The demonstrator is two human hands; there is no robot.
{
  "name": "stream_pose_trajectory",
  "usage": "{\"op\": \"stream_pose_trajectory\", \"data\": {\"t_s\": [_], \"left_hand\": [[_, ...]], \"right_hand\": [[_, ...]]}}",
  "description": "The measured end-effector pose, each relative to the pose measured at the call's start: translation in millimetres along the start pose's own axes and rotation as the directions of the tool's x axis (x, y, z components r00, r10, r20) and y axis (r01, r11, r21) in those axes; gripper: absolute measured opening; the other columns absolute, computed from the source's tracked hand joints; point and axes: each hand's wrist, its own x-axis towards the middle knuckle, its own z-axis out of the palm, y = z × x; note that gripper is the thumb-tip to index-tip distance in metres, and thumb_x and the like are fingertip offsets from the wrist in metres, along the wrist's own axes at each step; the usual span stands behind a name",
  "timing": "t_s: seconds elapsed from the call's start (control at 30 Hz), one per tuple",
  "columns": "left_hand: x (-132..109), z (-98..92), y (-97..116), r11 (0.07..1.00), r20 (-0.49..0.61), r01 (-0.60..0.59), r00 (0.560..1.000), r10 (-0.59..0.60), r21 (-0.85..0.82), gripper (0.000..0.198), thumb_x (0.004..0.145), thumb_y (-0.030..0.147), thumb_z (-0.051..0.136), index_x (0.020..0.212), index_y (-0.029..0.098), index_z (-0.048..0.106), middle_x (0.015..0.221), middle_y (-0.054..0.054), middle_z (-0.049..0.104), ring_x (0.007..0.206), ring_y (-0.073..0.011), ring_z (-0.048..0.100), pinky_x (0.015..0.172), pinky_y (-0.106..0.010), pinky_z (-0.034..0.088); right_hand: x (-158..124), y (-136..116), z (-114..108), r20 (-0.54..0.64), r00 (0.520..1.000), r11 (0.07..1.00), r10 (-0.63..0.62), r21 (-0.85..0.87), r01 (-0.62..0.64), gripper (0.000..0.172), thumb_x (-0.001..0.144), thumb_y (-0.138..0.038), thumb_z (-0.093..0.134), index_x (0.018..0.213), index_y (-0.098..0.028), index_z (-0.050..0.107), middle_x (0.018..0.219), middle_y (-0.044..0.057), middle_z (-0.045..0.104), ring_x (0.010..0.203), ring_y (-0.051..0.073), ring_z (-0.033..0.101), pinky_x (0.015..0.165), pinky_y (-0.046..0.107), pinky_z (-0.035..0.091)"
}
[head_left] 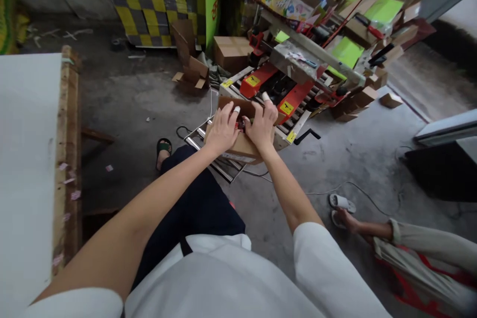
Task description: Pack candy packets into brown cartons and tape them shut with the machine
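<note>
A small cardboard box (242, 147) sits on the roller frame in front of me, its far flap (238, 107) standing up. My left hand (223, 129) grips its left top edge, fingers curled over the flap. On the right side, my right hand (262, 123) holds the top in the same way, with its fingers bent inward. White coverings are on a fingertip of each hand. Between the hands, something small and dark red shows in the opening; its kind cannot be made out.
Beyond the box stands a carton sealing machine (294, 59) with red guides and rollers. Cardboard boxes (233, 52) and an opened carton (192, 72) lie behind it. A white-topped table (28, 159) is at left. At right, another person's legs (410, 238) and a cable (357, 186) show.
</note>
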Motion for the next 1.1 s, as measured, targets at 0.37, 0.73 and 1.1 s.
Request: {"op": "stream_pose_trajectory", "data": {"t_s": [0.37, 0.73, 1.1], "left_hand": [[-6.3, -2.9, 5.9, 1.0, 0.036, 0.018, 0.999, -0.017, -0.009, 0.061, 0.098, 0.025, 0.04, 0.156, 0.009, 0.029, 0.168, -0.023, 0.022, 0.159, -0.031, 0.011, 0.128, -0.056, 0.008], [53.7, -30.4, -31.3, 0.989, 0.685, -0.097, 0.728, -0.006, 0.112, 0.131, 0.053, 0.084, 0.077, 0.156, 0.014, 0.037, 0.155, -0.027, 0.041, 0.143, -0.0485, 0.035, 0.119, -0.056, 0.022], [4.7, -31.8, 11.8, 0.883, 0.554, 0.468, 0.724, -0.411, 0.043, 0.105, 0.08, 0.088, 0.046, 0.154, 0.014, 0.041, 0.135, -0.025, 0.058, 0.123, -0.043, 0.058, 0.102, -0.052, 0.047]], "right_hand": [[-65.8, 5.3, -16.8, 0.273, 0.946, 0.984, -0.176, 0.061, 0.166, 0.051, 0.104, -0.039, 0.039, 0.146, -0.012, 0.052, 0.144, 0.017, 0.056, 0.136, 0.031, 0.047, 0.12, 0.049, 0.032], [-55.1, 37.6, -19.9, 0.337, 0.857, 0.919, -0.39, 0.198, 0.34, 0.061, 0.106, -0.047, 0.033, 0.156, -0.013, 0.042, 0.157, 0.013, 0.046, 0.145, 0.028, 0.042, 0.124, 0.048, 0.029], [-2.7, 58.9, 5.7, 0.414, 0.91, 0.998, -0.032, -0.029, 0.048, 0.062, 0.106, -0.046, 0.03, 0.164, -0.026, 0.022, 0.169, 0.013, 0.021, 0.155, 0.038, 0.019, 0.118, 0.071, 0.022]]}}
